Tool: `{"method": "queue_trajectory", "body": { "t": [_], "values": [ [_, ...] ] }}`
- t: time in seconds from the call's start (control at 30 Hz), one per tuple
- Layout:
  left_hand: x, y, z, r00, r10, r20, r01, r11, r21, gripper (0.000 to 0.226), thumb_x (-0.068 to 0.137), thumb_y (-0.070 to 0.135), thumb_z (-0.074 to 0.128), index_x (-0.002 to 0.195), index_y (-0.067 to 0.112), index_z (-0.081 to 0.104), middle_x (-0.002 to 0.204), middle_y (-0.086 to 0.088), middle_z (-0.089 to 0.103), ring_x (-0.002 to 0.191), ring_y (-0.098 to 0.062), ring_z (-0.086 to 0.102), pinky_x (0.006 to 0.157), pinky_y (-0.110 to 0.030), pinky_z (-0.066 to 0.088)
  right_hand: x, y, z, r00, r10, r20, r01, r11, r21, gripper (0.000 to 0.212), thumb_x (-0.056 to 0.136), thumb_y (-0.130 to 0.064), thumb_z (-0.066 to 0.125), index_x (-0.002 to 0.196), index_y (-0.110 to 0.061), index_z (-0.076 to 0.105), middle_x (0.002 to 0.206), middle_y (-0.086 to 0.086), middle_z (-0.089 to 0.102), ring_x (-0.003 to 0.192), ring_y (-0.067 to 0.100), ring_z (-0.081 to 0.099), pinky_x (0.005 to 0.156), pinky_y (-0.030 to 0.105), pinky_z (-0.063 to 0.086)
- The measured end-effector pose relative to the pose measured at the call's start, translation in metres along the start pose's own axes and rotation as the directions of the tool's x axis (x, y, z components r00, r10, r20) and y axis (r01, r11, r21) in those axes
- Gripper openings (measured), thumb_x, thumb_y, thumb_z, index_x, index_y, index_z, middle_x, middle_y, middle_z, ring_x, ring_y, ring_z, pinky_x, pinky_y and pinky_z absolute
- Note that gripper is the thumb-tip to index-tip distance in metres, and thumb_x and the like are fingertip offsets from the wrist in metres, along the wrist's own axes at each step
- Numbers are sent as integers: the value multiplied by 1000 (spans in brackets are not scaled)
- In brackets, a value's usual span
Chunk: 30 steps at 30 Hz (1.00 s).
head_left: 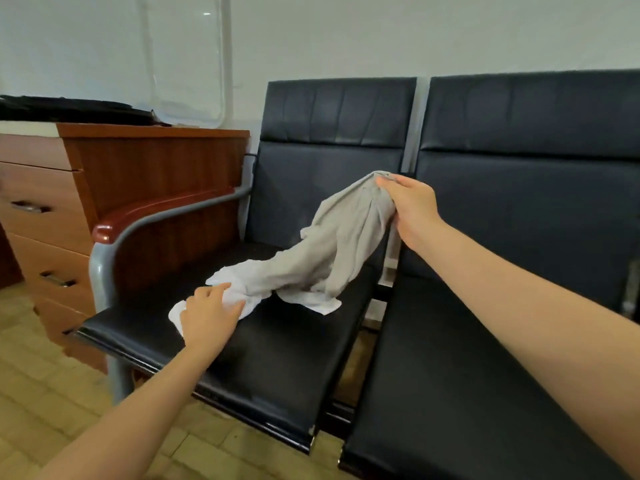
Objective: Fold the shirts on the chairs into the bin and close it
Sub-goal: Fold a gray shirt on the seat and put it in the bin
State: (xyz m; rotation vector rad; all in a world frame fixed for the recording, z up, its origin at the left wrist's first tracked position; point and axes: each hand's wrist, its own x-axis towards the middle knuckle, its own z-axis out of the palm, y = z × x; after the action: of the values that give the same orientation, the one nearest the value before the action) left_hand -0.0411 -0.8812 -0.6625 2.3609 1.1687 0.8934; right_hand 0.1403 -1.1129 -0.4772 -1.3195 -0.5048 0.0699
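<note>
Pale grey-white cloth, one shirt [322, 251], lies across the seat of the left chair [277, 362], one end raised and the other bunched on the black cushion. The right hand [412, 209] holds the raised end up in front of the backrest, its fingers [388, 183] and thumb curled and pinching a gathered fold of fabric. The left hand [209, 315] rests on the low end near the seat's front left part, its fingers [216, 291] bent over the bunched cloth; whether they truly grip it or only press on it I cannot tell. Between the two hands the shirt hangs in a loose, twisted band, its middle touching the seat.

Two black padded chairs are in view, side by side and nearly touching; the right chair [467, 375] bears nothing visible. The left chair has one reddish wooden armrest [156, 211] on a grey metal frame. Just beside it stands one brown wooden dresser [45, 209], with three drawer handles showing. Something dark and flat [69, 110] lies on top of the dresser. The floor [41, 393] is yellowish tile.
</note>
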Motion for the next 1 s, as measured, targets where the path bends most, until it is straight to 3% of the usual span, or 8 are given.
{"method": "queue_trajectory", "body": {
  "t": [0.1, 0.2, 0.37, 0.43, 0.57, 0.77, 0.87, 1.0],
  "values": [
    [-18, 76, -3, 983, 161, -87, -180, 930, -322, 63, 87, 37, 67, 142, 18, 44, 140, -11, 46, 129, -28, 43, 106, -40, 35, -8, -20, -39, 998, 49, -30, -48, 998, 47, 12, 85, -16, 72, 98, -17, 72, 106, 7, 70, 101, 21, 66, 95, 40, 53],
    [-38, 149, 12, 927, 361, 104, -244, 790, -563, 71, 88, 45, 63, 148, 27, 30, 148, -2, 38, 136, -19, 37, 110, -35, 33, -22, -26, -76, 995, 86, -52, -85, 996, 15, 24, 87, -17, 70, 111, -15, 69, 111, 8, 68, 102, 23, 66, 95, 43, 53],
    [-97, 177, 74, 721, 540, 435, -394, 835, -384, 72, 91, 45, 57, 151, 21, 25, 145, -1, 45, 131, -19, 45, 108, -34, 37, -51, -23, -141, 985, 76, -155, -72, 997, 33, 14, 89, -11, 67, 102, -14, 69, 116, 11, 66, 109, 25, 62, 97, 42, 51],
    [-116, 170, 94, 736, 580, 350, -461, 808, -368, 52, 91, 41, 57, 139, 23, 46, 126, 2, 60, 116, -18, 57, 100, -34, 44, -63, -10, -172, 979, 91, -184, -102, 994, -47, 16, 91, -11, 64, 106, -14, 69, 116, 9, 65, 109, 24, 62, 95, 40, 52],
    [-137, 187, 91, 868, 461, 186, -262, 743, -616, 24, 97, 30, 53, 119, 28, 62, 110, 13, 66, 106, -7, 59, 91, -19, 42, -84, 29, -230, 943, 137, -304, -190, 969, -155, 25, 94, -16, 60, 117, -16, 68, 117, 2, 65, 111, 19, 59, 100, 39, 48],
    [-150, 253, 42, 787, 606, 115, -373, 616, -694, 19, 98, 25, 53, 109, 24, 69, 100, 22, 63, 94, 11, 56, 81, 1, 35, -95, 40, -284, 831, 191, -522, -194, 980, 49, 11, 94, -15, 60, 95, -22, 69, 106, 4, 68, 102, 19, 63, 92, 34, 51],
    [-156, 278, 35, 783, 609, 127, -363, 614, -701, 21, 97, 21, 53, 112, 23, 68, 102, 20, 61, 91, 10, 54, 82, 1, 35, -100, 41, -302, 808, 168, -565, -164, 985, 59, 16, 94, -17, 60, 108, -18, 69, 108, 3, 66, 105, 18, 61, 96, 35, 50],
    [-169, 274, 57, 764, 598, 244, -367, 713, -597, 25, 94, 16, 56, 116, 20, 66, 111, 7, 65, 101, -8, 57, 92, -23, 43, -114, 67, -324, 772, 189, -607, -292, 953, -75, 20, 97, -18, 56, 114, -18, 66, 115, 0, 62, 107, 18, 56, 98, 34, 46]
  ]
}}
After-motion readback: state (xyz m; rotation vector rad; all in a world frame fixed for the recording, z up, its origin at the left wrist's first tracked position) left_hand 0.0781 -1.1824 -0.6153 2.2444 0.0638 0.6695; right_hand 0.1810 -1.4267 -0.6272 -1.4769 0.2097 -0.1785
